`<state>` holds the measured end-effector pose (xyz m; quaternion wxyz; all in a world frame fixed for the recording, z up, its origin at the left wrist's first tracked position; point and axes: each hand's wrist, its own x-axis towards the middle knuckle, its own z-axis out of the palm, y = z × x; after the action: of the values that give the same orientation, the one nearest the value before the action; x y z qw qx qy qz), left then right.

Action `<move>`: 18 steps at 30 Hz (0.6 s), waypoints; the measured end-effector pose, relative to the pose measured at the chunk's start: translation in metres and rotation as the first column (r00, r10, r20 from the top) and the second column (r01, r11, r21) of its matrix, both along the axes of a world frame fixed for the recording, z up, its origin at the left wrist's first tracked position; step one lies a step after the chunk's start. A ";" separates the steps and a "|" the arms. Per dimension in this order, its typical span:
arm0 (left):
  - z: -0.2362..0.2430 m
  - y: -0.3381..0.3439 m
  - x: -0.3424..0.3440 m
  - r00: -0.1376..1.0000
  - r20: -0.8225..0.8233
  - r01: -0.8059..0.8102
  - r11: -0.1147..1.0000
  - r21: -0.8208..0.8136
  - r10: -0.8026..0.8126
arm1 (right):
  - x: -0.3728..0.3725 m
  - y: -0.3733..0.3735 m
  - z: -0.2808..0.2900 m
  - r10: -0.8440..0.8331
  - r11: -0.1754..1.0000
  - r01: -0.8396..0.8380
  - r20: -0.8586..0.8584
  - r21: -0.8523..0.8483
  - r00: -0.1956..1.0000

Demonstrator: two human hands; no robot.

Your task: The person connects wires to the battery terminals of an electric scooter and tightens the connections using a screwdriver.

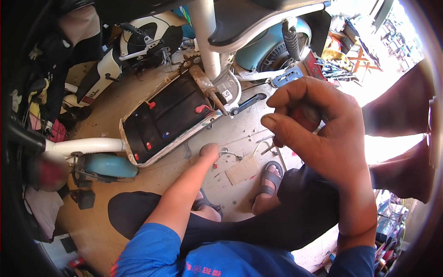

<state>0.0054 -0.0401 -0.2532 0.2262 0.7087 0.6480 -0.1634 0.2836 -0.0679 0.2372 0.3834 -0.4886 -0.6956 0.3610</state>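
Note:
My right hand, raised at the right, is curled round a dark red object, apparently a handle, mostly hidden by my fingers. Lower in the middle, my left hand hangs with its fingers turned down and out of sight, near small loose metal parts and a cardboard scrap. Above it, a white scooter frame holds an open deck compartment with a black inside and red connectors. A rusty metal bar lies across its upper end, beside a black crank arm.
Light blue fenders sit at left and behind. Another white scooter stands upper left. Tools and boxes crowd the upper right. Dark upright objects line the right side. My sandalled feet rest on the floor.

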 end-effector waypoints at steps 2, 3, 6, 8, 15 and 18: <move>-0.017 -0.003 -0.002 0.999 0.005 -0.043 0.999 0.004 0.043 | 0.002 0.001 0.001 0.010 1.000 -0.010 -0.025 0.015 1.000; -0.021 -0.003 -0.004 0.996 0.008 -0.090 0.996 0.011 0.090 | 0.002 0.001 0.001 0.017 1.000 -0.016 -0.036 0.023 0.999; -0.002 -0.002 0.016 0.986 0.040 -0.160 0.986 -0.046 0.162 | 0.001 0.007 0.000 -0.004 0.999 0.003 -0.052 -0.037 0.999; -0.001 -0.001 0.016 0.963 0.061 -0.253 0.958 -0.135 0.263 | -0.004 0.012 -0.003 -0.006 1.000 0.006 -0.022 -0.024 1.000; 0.025 0.007 0.037 0.936 0.275 -0.159 0.962 -0.221 0.218 | -0.009 0.006 -0.002 -0.062 0.995 0.055 -0.076 -0.086 0.995; 0.024 -0.005 0.033 0.965 0.237 -0.103 0.993 -0.061 0.115 | -0.021 0.004 0.003 -0.010 0.993 -0.004 -0.115 -0.117 0.993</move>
<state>0.0384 -0.0455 -0.2293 0.3285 0.6809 0.6497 -0.0793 0.2628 -0.0643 0.2401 0.3941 -0.4898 -0.6493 0.4281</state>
